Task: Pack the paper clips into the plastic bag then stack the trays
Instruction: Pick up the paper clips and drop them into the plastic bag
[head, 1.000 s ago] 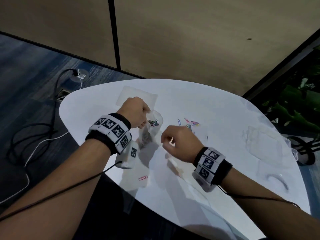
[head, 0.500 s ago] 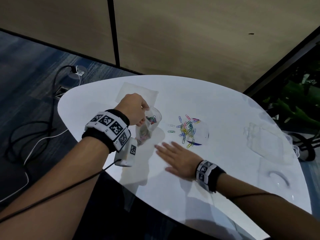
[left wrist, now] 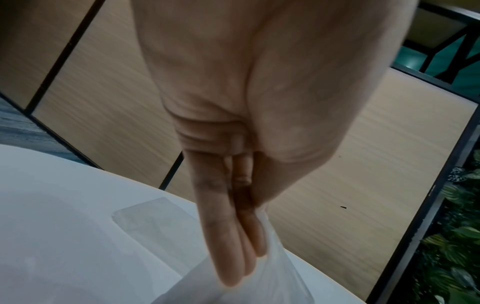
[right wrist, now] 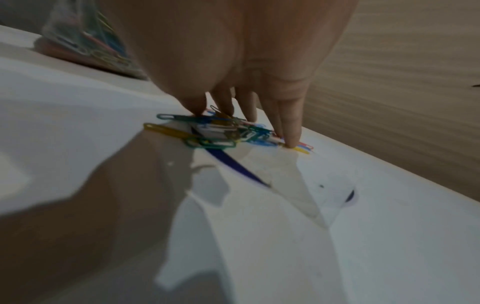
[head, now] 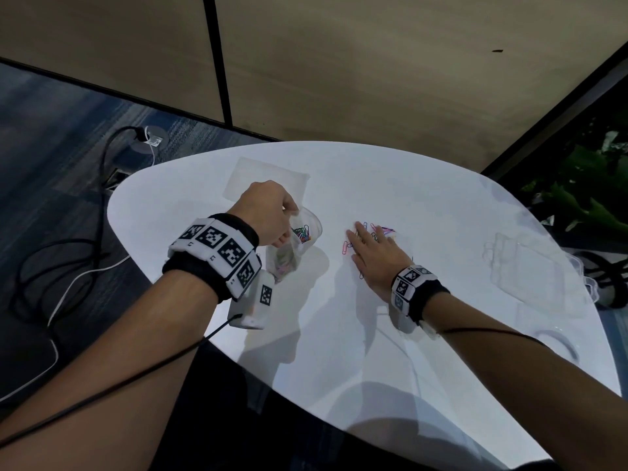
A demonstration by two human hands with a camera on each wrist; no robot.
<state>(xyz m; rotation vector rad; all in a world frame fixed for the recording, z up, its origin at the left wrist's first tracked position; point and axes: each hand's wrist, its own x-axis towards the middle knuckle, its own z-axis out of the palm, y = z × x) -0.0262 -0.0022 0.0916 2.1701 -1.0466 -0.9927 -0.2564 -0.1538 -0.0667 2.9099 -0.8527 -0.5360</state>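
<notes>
My left hand (head: 268, 215) pinches the rim of a clear plastic bag (head: 295, 244) and holds its mouth up; coloured clips lie inside it. In the left wrist view the straight fingers (left wrist: 228, 236) and thumb squeeze the bag's edge (left wrist: 272, 273). My right hand (head: 373, 249) lies flat with spread fingers on the pile of coloured paper clips (head: 353, 241) on the white table (head: 407, 185). In the right wrist view the fingertips (right wrist: 291, 139) press down on the clips (right wrist: 207, 133). One clear tray (head: 265, 180) lies beyond the left hand, another (head: 530, 263) at the right.
A curved clear piece (head: 557, 338) lies near the table's right front edge. Cables (head: 68, 266) trail on the blue carpet to the left. Green plants (head: 584, 198) stand behind a black frame at the right. A wood-panel wall rises behind the table.
My right hand, curled near the bag a second ago, flattened on the table and has slid forward onto the clip pile. The left hand keeps holding the bag.
</notes>
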